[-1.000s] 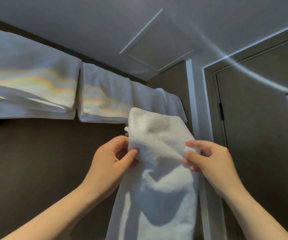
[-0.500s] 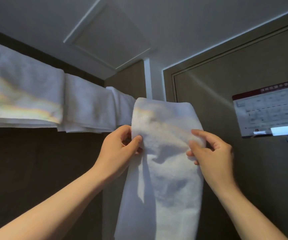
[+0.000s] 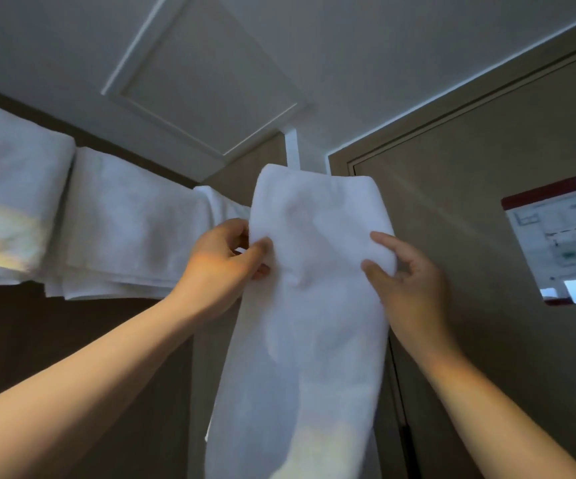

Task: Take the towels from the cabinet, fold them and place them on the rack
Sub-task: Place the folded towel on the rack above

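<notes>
Overhead | white towel [image 3: 314, 323] hangs as a long narrow strip, its top level with the folded towels [image 3: 124, 219] that cover the rack, likely for hanging beside them | left hand [image 3: 220, 261] pinches its left edge, right hand [image 3: 411, 281] its right edge, holding it flat | door notice [image 3: 563, 243] behind.

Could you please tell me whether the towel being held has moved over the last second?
Yes. The held towel has shifted right: earlier it hung left of the white corner strip, and now its top covers that strip's lower part.
</notes>
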`<state>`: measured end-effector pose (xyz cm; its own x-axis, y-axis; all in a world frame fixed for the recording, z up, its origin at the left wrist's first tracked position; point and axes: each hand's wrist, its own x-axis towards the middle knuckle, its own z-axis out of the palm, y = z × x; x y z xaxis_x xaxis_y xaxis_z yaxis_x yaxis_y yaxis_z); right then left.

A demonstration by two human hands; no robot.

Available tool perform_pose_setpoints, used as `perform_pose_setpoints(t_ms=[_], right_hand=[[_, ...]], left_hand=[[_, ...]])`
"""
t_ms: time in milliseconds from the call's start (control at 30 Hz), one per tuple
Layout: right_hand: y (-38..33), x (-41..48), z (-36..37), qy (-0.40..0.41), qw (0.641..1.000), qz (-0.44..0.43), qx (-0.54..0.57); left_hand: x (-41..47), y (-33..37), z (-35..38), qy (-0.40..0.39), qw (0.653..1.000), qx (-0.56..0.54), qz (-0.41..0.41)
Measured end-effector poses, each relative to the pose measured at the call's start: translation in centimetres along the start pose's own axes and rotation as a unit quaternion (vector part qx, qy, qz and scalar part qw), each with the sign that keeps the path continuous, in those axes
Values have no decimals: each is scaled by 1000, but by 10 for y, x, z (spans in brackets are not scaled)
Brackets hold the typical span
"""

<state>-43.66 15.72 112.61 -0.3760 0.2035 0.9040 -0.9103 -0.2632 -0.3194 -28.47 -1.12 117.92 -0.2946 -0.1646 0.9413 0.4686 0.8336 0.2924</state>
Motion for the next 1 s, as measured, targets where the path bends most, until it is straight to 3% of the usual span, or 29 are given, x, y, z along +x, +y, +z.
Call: perform_pose_setpoints(t_ms=[167, 367, 600, 1000], right_hand=[[27, 38, 35, -18, 995, -94, -18], [58, 85, 82, -70, 992, -98, 34], [82, 138, 129, -110, 976, -99, 157], [89, 207, 205, -123, 972, -106, 167]], left_hand=[[36, -12, -9, 72, 994, 76, 41], [74, -14, -14, 135, 959, 239, 74], [116, -9, -11, 198, 928, 311, 56], [185, -22, -13, 257, 894, 366, 40]])
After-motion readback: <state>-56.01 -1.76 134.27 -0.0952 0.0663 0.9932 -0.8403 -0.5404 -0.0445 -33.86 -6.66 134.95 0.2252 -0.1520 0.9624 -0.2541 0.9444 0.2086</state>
